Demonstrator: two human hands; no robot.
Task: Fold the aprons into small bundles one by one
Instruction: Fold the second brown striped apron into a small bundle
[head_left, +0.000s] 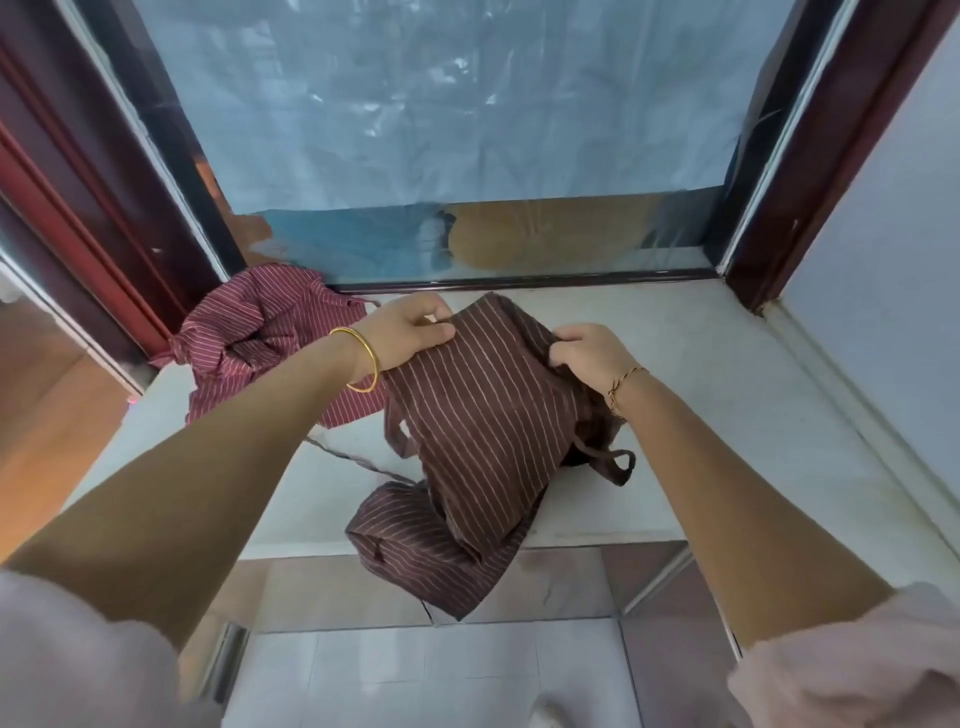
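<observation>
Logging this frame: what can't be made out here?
Head view only.
1. Right hand: its fingertips are tucked into the fold of the brown apron.
2. Red apron: its near right side is covered by the left forearm.
3. Brown apron's layer count: hidden by its own folds.
4. Beyond the window: blurred by crinkled film.

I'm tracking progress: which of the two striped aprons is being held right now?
The dark brown apron, gripped by the left hand and right hand; the redder apron lies crumpled, unheld.
</observation>
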